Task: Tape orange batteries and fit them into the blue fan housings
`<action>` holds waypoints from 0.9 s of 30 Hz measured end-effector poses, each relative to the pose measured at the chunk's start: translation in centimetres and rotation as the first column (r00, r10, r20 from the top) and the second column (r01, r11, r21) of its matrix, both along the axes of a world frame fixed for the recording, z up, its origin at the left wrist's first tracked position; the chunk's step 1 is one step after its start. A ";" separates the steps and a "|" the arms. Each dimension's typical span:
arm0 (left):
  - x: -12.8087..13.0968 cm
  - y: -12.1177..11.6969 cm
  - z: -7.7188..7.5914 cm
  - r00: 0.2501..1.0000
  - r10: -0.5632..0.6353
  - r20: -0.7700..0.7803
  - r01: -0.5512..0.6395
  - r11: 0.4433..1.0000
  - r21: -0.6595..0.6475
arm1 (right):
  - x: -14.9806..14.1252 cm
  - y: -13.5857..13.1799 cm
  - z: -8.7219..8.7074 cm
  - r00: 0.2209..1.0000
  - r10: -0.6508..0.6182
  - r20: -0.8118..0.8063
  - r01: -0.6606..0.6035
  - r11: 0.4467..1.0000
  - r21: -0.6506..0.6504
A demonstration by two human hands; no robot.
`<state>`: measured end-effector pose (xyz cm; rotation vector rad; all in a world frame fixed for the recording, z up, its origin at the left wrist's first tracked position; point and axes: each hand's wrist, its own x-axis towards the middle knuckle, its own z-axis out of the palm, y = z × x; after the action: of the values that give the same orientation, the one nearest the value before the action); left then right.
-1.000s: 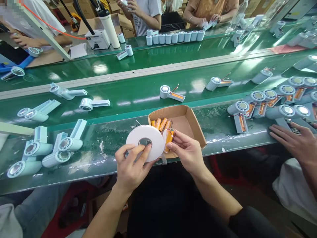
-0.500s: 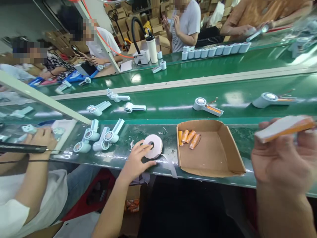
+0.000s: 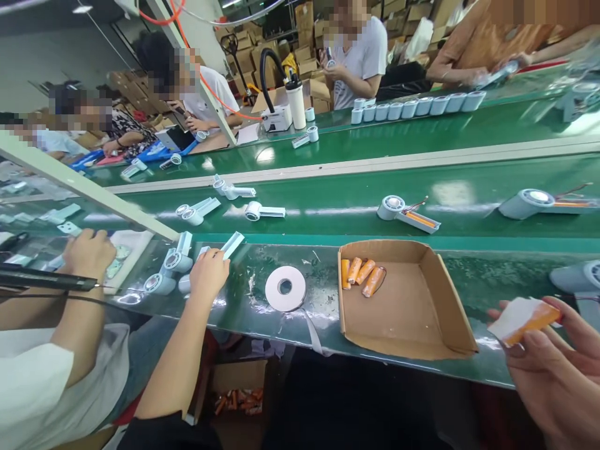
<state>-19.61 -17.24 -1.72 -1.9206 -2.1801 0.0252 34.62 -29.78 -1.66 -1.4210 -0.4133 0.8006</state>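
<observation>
My left hand [image 3: 210, 275] is curled over a light-blue handheld fan [image 3: 233, 245] in a cluster on the near ledge; its fingertips are partly hidden. At the right, my right hand [image 3: 557, 369] pinches an orange battery [image 3: 527, 322] with a white strip on its upper face. A roll of white tape [image 3: 269, 290] lies flat between my hands, its loose end hanging toward the ledge's front edge. Several orange batteries [image 3: 363, 272] lie in the left back corner of a shallow cardboard box [image 3: 435, 340].
Fans with handles lie along the green conveyor belt [image 3: 328, 212], some showing a battery and wires. Another fan [image 3: 576, 275] is at the right edge. To my left sits a co-worker's hand [image 3: 89, 256] near a black tool [image 3: 47, 278]. Below stands a carton of orange batteries [image 3: 239, 400].
My left hand has left the tape roll and moved left onto a fan. The right hand, with the battery, has lowered and turned. The whole view has shifted slightly.
</observation>
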 end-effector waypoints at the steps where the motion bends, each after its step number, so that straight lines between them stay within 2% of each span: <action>1: 0.2 0.3 -0.1 1.000 -0.027 0.002 0.027 0.999 0.026 | 0.4 -0.4 -0.2 1.000 -0.020 0.010 0.020 1.000 -0.008; 4: 2.2 2.7 -0.2 0.988 -0.150 0.031 0.147 0.985 0.087 | 1.5 -0.9 -0.5 1.000 -0.024 0.018 0.025 1.000 -0.010; 7: 5.9 7.1 -0.2 0.970 -0.233 0.061 0.235 0.972 -0.014 | 1.9 -0.4 0.0 0.999 -0.023 0.024 0.023 1.000 -0.003; 10: 8.8 12.1 -0.1 0.989 -0.125 0.083 0.137 0.978 -0.156 | 1.2 0.2 0.7 0.997 -0.014 0.070 0.012 1.000 0.026; 12: 9.6 14.9 0.3 0.992 -0.062 0.110 0.081 0.981 -0.175 | 0.4 -0.1 1.0 0.998 0.008 0.067 -0.008 1.000 0.002; 14: 10.0 16.9 1.0 0.989 -0.080 0.128 0.096 0.988 -0.122 | -0.3 -0.7 1.0 0.999 0.014 0.051 -0.011 0.998 -0.070; 17: 11.1 18.5 2.2 0.973 -0.184 0.136 0.195 0.978 -0.074 | -0.5 -1.6 0.4 0.999 0.008 0.054 0.001 0.986 -0.164; 20: 14.3 19.2 2.5 0.916 -0.361 0.177 0.384 0.914 -0.127 | 0.0 -1.1 -0.4 0.994 0.072 0.080 -0.060 0.989 -0.136; 23: 18.9 19.4 1.6 0.820 -0.517 0.247 0.565 0.801 -0.198 | 0.0 1.1 -0.4 0.968 0.221 0.116 -0.226 0.974 0.023; 27: 23.7 19.4 0.4 0.739 -0.594 0.318 0.671 0.695 -0.260 | -2.0 6.7 1.3 0.904 0.377 0.203 -0.423 0.860 0.286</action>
<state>4.14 2.20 -1.30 -2.9299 -1.5485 0.1125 32.61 -23.05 -0.34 -1.0942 -0.9328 0.9183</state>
